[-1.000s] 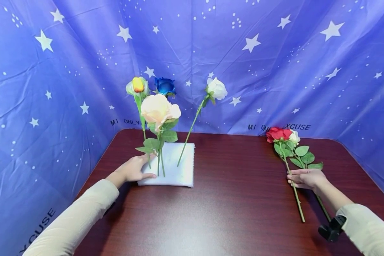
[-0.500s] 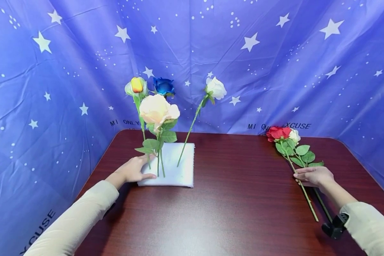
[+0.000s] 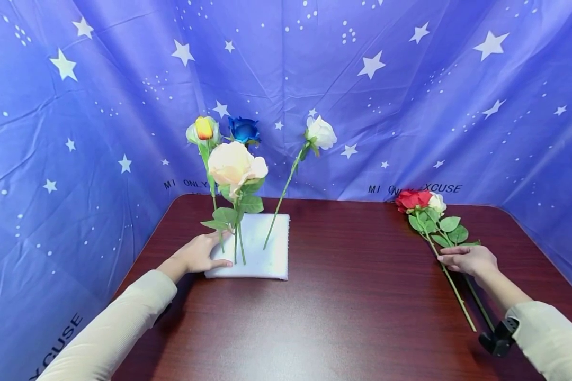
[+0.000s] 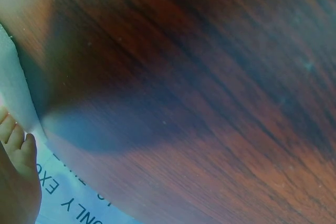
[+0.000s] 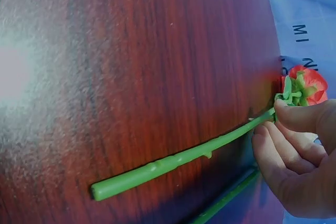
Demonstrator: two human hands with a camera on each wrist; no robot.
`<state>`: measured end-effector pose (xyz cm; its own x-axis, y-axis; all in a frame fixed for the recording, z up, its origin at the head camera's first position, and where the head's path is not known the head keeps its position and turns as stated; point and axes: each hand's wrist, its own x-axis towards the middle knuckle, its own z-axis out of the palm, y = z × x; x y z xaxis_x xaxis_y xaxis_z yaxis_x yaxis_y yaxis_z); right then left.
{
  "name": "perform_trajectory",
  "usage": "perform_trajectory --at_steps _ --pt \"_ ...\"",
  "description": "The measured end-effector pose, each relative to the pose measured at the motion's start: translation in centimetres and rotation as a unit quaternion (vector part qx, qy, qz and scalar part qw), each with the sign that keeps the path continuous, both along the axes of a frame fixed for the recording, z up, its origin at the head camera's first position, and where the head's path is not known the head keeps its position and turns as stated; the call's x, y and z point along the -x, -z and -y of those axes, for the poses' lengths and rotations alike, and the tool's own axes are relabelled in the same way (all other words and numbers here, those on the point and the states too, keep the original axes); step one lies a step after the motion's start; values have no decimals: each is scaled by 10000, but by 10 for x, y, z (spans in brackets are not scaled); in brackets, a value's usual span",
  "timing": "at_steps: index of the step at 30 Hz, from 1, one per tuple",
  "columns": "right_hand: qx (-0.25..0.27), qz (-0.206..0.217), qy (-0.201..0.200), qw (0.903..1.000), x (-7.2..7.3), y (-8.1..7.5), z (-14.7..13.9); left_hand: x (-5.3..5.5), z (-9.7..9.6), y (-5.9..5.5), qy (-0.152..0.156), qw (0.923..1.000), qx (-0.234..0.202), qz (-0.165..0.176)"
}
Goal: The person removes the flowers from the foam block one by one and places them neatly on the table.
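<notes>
In the head view my left hand (image 3: 200, 255) rests on the left side of a white foam block (image 3: 271, 264), its thumb and fingers spread over it. Flowers stand in the block: a yellow tulip (image 3: 204, 128), a blue rose (image 3: 244, 128), a large pale pink flower (image 3: 233, 163) and a white rose (image 3: 321, 132) leaning right. Over on the right, my right hand (image 3: 469, 262) pinches the stem of a red rose (image 3: 412, 200) between thumb and fingers. That stem (image 5: 157, 167) lies low over the table in the right wrist view.
A second, white-headed flower (image 3: 437, 203) lies beside the red rose, its stem passing under my right hand. The brown table (image 3: 352, 307) meets a blue star-printed cloth (image 3: 286, 69) at its back and sides. A black device (image 3: 499, 338) sits at my right wrist.
My right hand has shifted a little rightward, and the lower end of the red rose's stem has swung right with it. The left hand and the block stay put.
</notes>
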<state>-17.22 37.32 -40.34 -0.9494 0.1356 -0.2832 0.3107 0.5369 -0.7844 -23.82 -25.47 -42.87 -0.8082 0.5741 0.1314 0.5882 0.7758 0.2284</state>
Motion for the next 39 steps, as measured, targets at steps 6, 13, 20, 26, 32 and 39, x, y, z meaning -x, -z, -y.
perform_trajectory --at_steps 6,13,20,26,32,39 --pt "-54 -410 255 9988 5 -5 9 0 0 1 37 10000 15 -50" --pt "-833 -736 193 9936 15 -19 32 1 1 3 32 10000 -7 -42" --pt "497 -872 -322 9944 30 -20 69 2 1 3 3 10000 54 -15" --pt "735 -935 -507 9916 42 -20 105 3 2 3 3 10000 37 -1" --pt "894 -1030 -661 9885 55 -20 145 3 3 5 -16 10000 9 34" --pt "1212 -1022 -807 9840 69 -20 190 4 3 4 56 10000 26 -48"
